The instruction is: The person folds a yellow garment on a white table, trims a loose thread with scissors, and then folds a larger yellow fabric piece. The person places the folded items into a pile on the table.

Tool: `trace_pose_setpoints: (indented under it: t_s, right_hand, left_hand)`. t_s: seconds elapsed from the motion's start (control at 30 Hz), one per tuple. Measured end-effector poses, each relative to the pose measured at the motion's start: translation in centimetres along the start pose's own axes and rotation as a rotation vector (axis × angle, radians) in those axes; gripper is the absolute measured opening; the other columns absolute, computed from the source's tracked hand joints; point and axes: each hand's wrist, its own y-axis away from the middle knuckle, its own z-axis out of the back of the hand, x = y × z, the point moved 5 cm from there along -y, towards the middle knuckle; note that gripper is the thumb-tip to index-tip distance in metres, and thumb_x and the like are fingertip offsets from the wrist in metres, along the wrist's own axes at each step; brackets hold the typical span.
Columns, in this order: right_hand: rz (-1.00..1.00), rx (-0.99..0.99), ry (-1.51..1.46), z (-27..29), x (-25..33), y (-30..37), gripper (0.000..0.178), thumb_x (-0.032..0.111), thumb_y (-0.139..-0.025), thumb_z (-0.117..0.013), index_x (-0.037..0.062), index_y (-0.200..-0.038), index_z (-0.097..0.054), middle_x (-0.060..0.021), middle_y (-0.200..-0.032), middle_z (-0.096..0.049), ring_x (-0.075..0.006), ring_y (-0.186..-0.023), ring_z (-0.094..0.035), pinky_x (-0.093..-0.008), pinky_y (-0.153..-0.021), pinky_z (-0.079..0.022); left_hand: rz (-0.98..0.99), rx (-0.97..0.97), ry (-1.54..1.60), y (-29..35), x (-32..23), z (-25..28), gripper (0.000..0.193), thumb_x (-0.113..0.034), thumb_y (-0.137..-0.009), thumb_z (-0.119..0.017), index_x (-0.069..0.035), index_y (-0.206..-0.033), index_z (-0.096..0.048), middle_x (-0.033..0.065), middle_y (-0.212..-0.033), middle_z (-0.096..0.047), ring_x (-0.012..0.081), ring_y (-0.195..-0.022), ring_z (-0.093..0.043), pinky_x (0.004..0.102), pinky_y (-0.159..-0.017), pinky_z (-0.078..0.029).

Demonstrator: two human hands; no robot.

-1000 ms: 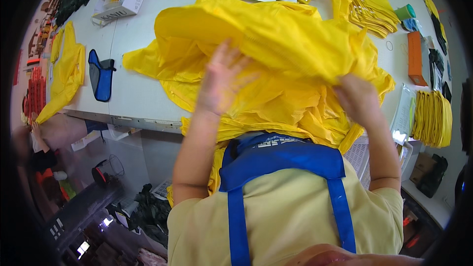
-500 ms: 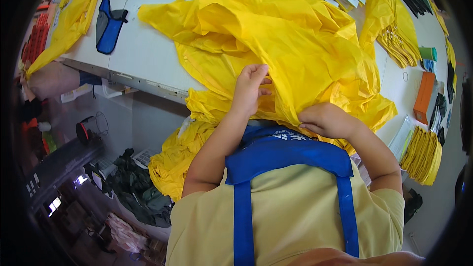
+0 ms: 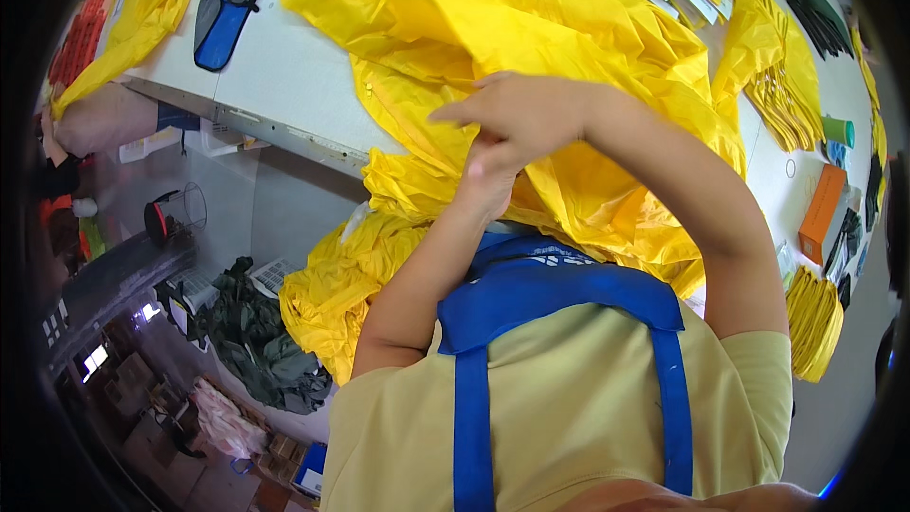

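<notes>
A large crumpled yellow garment (image 3: 607, 47) of thin, smooth fabric is spread over the table's near edge in front of me. My right hand (image 3: 531, 114) reaches across to the left above it, fingers stretched out and apart, with nothing seen in them. Just beneath it, my left hand (image 3: 488, 185) is upright against the yellow fabric. The right hand crosses over its fingers, so whether they grip the cloth is hidden. More yellow fabric (image 3: 346, 280) hangs in a heap below the table edge, beside my left forearm.
On the white table (image 3: 284, 66) lies a blue and grey pouch-like piece (image 3: 218, 24). Yellow folded pieces (image 3: 782, 85), a green roll (image 3: 837, 131) and an orange box (image 3: 823, 213) are at right. A dark green fabric heap (image 3: 261, 341) lies lower left; another person's arm (image 3: 109, 118) shows at far left.
My right hand has left the garment's near edge and swung up and left over my left hand. My left hand has shifted slightly nearer to me. The view has shifted a little.
</notes>
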Motion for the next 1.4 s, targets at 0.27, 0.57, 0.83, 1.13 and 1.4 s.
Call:
trace_pose_setpoints:
  t_s: [0.27, 0.57, 0.83, 1.13, 1.4]
  right_hand:
    - [-0.316, 0.186, -0.146, 0.9, -3.3, 2.6, 0.026, 0.022, -0.079, -0.069, 0.0024, -0.096, -0.066, -0.0148, -0.092, -0.067, -0.0292, -0.085, -0.063, -0.0357, -0.079, -0.048]
    - [-0.326, -0.158, -0.532, 2.0, -4.7, 4.1, 0.017, 0.020, -0.094, -0.054, 0.0055, -0.102, -0.059, -0.0010, -0.094, -0.061, -0.0121, -0.091, -0.054, -0.0285, -0.083, -0.042]
    - [-0.435, -0.669, -0.840, 5.4, -10.8, 7.2, 0.014, 0.019, -0.095, -0.054, 0.0062, -0.101, -0.058, 0.0054, -0.090, -0.054, -0.0037, -0.085, -0.048, -0.0203, -0.077, -0.038]
    - [-0.298, -0.864, -0.913, 9.0, -11.1, 10.5, 0.014, 0.014, -0.096, -0.051, 0.0047, -0.105, -0.057, 0.0033, -0.092, -0.056, -0.0055, -0.085, -0.051, -0.0200, -0.078, -0.040]
    - [-0.134, -1.141, -0.950, 13.7, -12.4, 15.4, 0.020, 0.018, -0.098, -0.045, 0.0054, -0.111, -0.054, -0.0040, -0.099, -0.059, -0.0150, -0.092, -0.057, -0.0310, -0.092, -0.044]
  left_hand:
    - [-0.279, -0.211, -0.916, 0.5, -1.8, 1.4, 0.023, 0.003, -0.075, -0.067, -0.006, -0.087, -0.050, -0.0026, -0.070, -0.044, 0.0071, -0.062, -0.040, 0.0222, -0.054, -0.035]
    - [-0.278, -0.191, -0.740, -3.9, -5.2, 9.5, 0.032, -0.006, -0.081, -0.067, -0.002, -0.110, -0.053, 0.0105, -0.092, -0.059, 0.0227, -0.079, -0.058, 0.0288, -0.076, -0.048]
    - [-0.184, -0.724, -1.367, -8.8, -8.8, 21.2, 0.042, -0.009, -0.077, -0.068, -0.001, -0.115, -0.053, 0.0136, -0.097, -0.061, 0.0278, -0.088, -0.062, 0.0374, -0.077, -0.050]
    - [-0.135, -0.693, -1.470, -9.3, -9.0, 21.0, 0.021, -0.013, -0.078, -0.067, -0.001, -0.094, -0.060, 0.0132, -0.084, -0.065, 0.0300, -0.080, -0.063, 0.0380, -0.074, -0.049]
    - [-0.345, -0.665, -1.183, -7.4, -11.9, 19.0, 0.012, -0.010, -0.081, -0.062, -0.001, -0.089, -0.059, 0.0131, -0.076, -0.063, 0.0294, -0.073, -0.061, 0.0377, -0.070, -0.049]
